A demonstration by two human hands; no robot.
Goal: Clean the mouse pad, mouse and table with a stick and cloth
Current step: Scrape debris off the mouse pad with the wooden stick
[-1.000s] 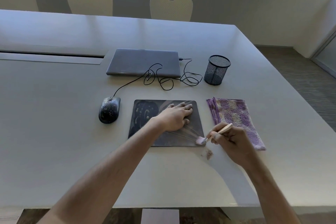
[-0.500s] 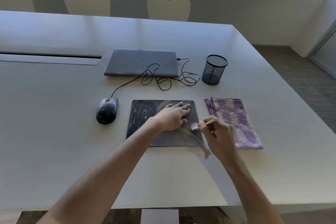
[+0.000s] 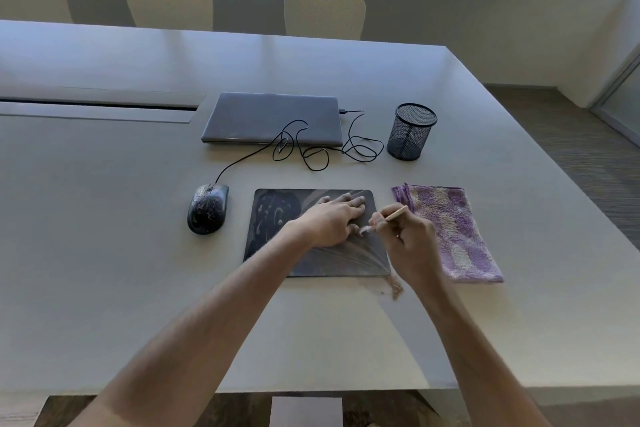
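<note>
Your right hand (image 3: 407, 241) pinches the stick (image 3: 388, 219) between curled fingers and thumb; its pale handle angles up toward 2 o'clock, and its blurred working end touches the mouse pad (image 3: 313, 253) just beside your other hand's thumb. Your left hand (image 3: 330, 220) lies flat on the pad with fingers straight and close together, pointing toward 2 o'clock, pressing the pad's upper right area.

The mouse pad is dark, lying flat on the table (image 3: 104, 270). Its left part carries pale smears, and its lower right part shows fanned sweep streaks running toward the corner at 5 o'clock. Just off that corner, on the table, sits a small pile of brownish dust (image 3: 396, 288).

At 3 o'clock from the pad, just beside it, lies the folded purple and cream cloth (image 3: 453, 232); your right hand overlaps its left edge in this view. At 9 o'clock from the pad rests the black mouse (image 3: 207, 208), speckled with pale grime. Its cable (image 3: 311, 149) loops toward 12 o'clock and plugs into the closed grey laptop (image 3: 272, 118). At 1 o'clock from the pad stands a black mesh cup (image 3: 410, 132), upright. Beyond the table's far edge stand three cream chairs (image 3: 323, 12).
</note>
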